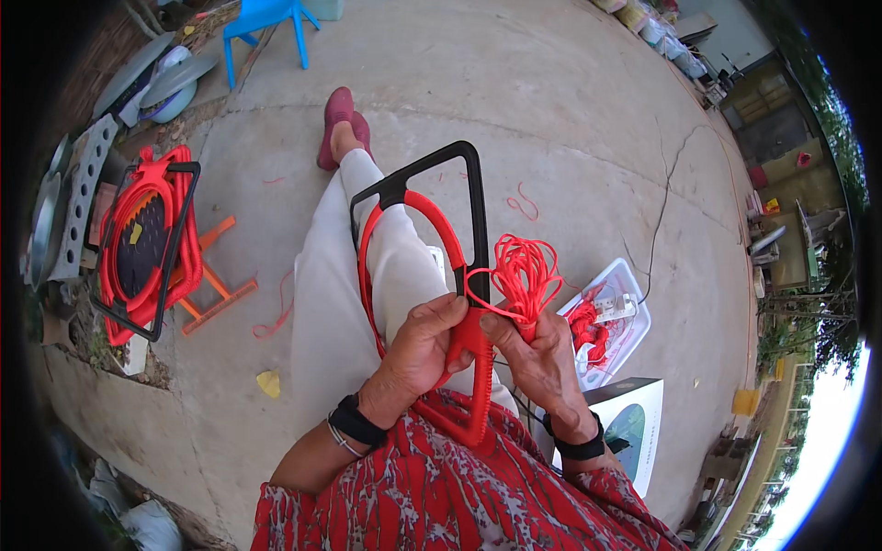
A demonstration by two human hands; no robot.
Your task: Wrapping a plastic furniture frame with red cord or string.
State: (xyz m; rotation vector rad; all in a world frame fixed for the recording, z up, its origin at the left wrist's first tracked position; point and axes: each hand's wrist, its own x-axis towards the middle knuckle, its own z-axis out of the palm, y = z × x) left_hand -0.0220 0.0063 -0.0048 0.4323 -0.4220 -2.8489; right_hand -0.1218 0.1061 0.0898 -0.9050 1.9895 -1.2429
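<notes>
Over the lap, the left hand (424, 342) grips the red cord-reel frame (439, 275); the right hand (537, 354) pinches a loose bundle of red cord (524, 271) beside it. Little cord looks wound on; a finished reel (147, 241) lies on the ground.

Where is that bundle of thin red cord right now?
In the head view, the bundle of thin red cord sits right of centre, pinched in the right hand, against the red plastic frame on the lap.
</notes>
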